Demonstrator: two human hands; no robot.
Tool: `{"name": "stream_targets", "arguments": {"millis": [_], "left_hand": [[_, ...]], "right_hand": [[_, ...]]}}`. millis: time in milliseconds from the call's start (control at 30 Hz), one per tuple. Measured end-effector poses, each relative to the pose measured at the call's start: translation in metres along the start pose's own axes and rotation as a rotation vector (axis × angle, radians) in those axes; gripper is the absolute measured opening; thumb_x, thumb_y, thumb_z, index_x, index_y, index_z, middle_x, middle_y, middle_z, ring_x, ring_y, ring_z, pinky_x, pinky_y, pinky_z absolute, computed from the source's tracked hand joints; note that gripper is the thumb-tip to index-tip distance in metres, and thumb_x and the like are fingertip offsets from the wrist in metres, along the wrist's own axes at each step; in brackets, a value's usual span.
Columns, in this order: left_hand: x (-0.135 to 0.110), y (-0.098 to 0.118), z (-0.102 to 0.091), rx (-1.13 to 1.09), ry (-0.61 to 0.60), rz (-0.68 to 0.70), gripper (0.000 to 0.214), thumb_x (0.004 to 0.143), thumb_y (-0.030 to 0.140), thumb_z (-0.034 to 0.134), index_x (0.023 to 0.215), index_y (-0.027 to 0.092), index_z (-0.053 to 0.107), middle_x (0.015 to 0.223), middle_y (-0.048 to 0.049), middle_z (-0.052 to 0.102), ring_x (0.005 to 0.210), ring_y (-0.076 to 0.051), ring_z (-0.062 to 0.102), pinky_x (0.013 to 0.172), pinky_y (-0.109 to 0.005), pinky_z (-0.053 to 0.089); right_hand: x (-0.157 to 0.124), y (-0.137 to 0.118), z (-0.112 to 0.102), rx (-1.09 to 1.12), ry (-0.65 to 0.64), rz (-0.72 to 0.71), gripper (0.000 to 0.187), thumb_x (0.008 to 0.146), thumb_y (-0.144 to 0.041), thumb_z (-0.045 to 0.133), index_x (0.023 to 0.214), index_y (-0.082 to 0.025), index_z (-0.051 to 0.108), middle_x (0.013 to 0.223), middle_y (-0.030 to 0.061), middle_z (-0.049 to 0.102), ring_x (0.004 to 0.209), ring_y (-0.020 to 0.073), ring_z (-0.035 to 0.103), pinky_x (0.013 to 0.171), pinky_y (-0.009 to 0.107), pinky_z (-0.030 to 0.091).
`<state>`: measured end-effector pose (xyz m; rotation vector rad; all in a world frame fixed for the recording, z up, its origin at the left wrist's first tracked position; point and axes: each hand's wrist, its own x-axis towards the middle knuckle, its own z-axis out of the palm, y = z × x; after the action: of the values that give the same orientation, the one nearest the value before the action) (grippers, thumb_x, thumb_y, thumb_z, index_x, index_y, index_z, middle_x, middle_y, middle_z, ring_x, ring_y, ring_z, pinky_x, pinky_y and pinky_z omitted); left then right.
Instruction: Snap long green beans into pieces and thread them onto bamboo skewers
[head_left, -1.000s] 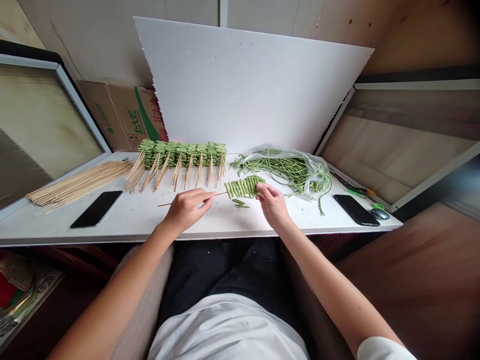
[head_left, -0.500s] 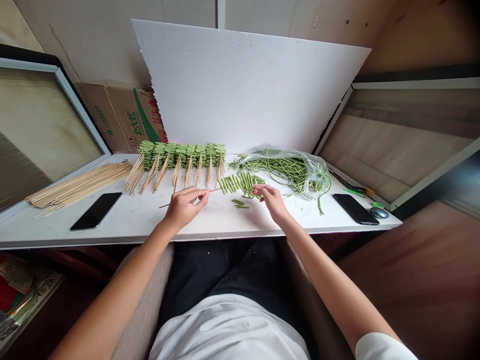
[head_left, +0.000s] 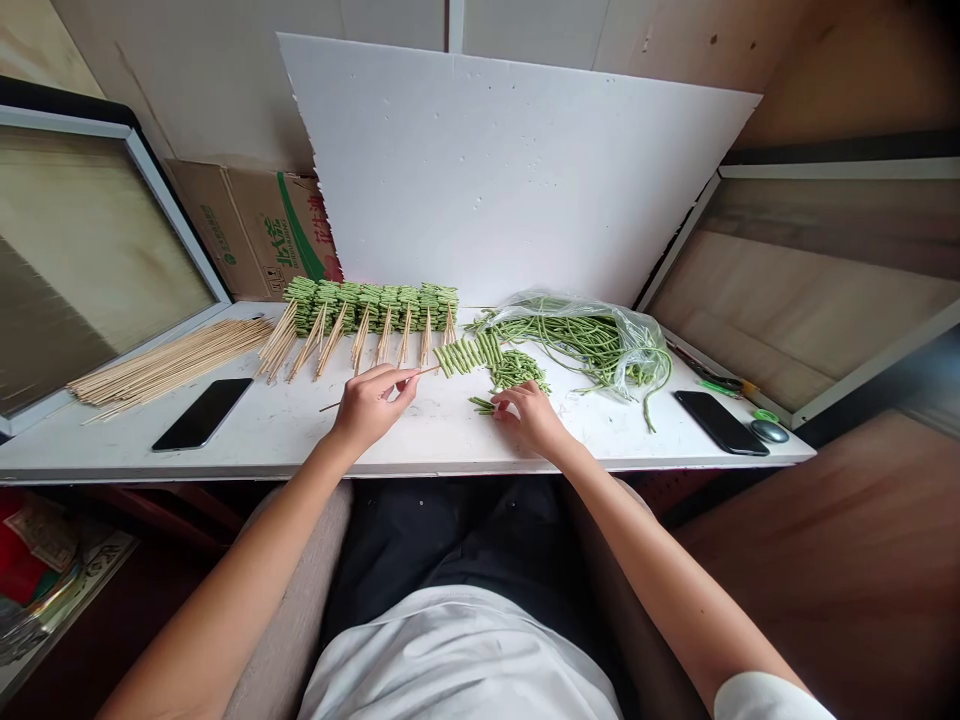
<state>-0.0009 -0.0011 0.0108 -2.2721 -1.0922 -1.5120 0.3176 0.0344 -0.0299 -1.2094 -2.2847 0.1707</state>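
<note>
My left hand [head_left: 367,410] is shut on a thin bamboo skewer [head_left: 352,393], which has cut green bean pieces [head_left: 461,356] threaded side by side along it. My right hand [head_left: 530,419] rests on the white table [head_left: 112,441], its fingers touching a few loose bean pieces [head_left: 482,404]. Just above that hand lies a small heap of cut beans [head_left: 517,371]. It holds nothing that I can see. Behind both hands, a row of finished bean skewers [head_left: 371,308] stands with its bamboo points toward me.
A bundle of bare skewers [head_left: 172,362] and a phone [head_left: 202,414] lie at left. Long beans in a plastic bag [head_left: 592,342], another phone [head_left: 720,422] and scissors [head_left: 712,375] lie at right. A white foam board [head_left: 525,170] closes the back.
My right hand has let go of the beans and moved down to the loose pieces on the table. The beans on the skewer now sit apart from a separate heap.
</note>
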Motion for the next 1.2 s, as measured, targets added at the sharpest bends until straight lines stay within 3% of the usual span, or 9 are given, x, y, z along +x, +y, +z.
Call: {"name": "stream_targets", "arguments": {"millis": [267,467,700,1000,1200], "left_hand": [[0.0,0.0,0.0,-0.008,-0.005,0.002,0.018,0.1,0.023,0.065,0.106,0.018,0.081,0.075,-0.0023,0.07,0.057,-0.011,0.048,0.061,-0.027,0.043],[0.001,-0.003,-0.001,-0.006,-0.017,-0.001,0.019,0.1,0.024,0.064,0.109,0.019,0.081,0.076,-0.0025,0.07,0.058,-0.012,0.049,0.062,-0.027,0.044],[0.001,-0.005,-0.002,0.018,-0.002,-0.001,0.019,0.1,0.025,0.065,0.106,0.019,0.082,0.073,-0.0013,0.068,0.058,-0.011,0.047,0.063,-0.026,0.043],[0.0,-0.01,-0.004,0.041,0.013,0.01,0.015,0.099,0.023,0.067,0.104,0.019,0.081,0.075,-0.001,0.069,0.058,-0.011,0.046,0.062,-0.026,0.042],[0.002,-0.011,-0.005,0.048,0.017,0.016,0.015,0.099,0.024,0.067,0.101,0.019,0.081,0.073,-0.0007,0.068,0.057,-0.011,0.046,0.061,-0.026,0.042]], "right_hand": [[0.001,-0.005,0.002,0.016,0.001,0.002,0.019,0.1,-0.025,0.065,0.112,-0.022,0.08,0.1,0.0109,0.078,0.103,0.033,0.057,0.091,0.045,0.047],[0.002,-0.014,0.009,-0.085,0.023,-0.045,0.029,0.106,-0.023,0.053,0.116,-0.025,0.081,0.105,0.0119,0.074,0.103,0.0313,0.055,0.093,0.044,0.046],[0.003,-0.022,0.012,-0.161,0.023,-0.059,0.022,0.102,-0.019,0.059,0.106,-0.022,0.08,0.106,0.0136,0.071,0.106,0.0325,0.054,0.094,0.045,0.046],[0.003,-0.019,0.01,-0.07,0.061,-0.046,0.016,0.1,-0.015,0.059,0.1,-0.021,0.074,0.104,0.0122,0.073,0.108,0.033,0.055,0.096,0.046,0.046],[0.008,-0.005,0.001,0.24,0.213,0.061,0.013,0.099,-0.029,0.066,0.106,-0.023,0.075,0.099,0.0096,0.078,0.105,0.0319,0.061,0.089,0.045,0.048]]}}
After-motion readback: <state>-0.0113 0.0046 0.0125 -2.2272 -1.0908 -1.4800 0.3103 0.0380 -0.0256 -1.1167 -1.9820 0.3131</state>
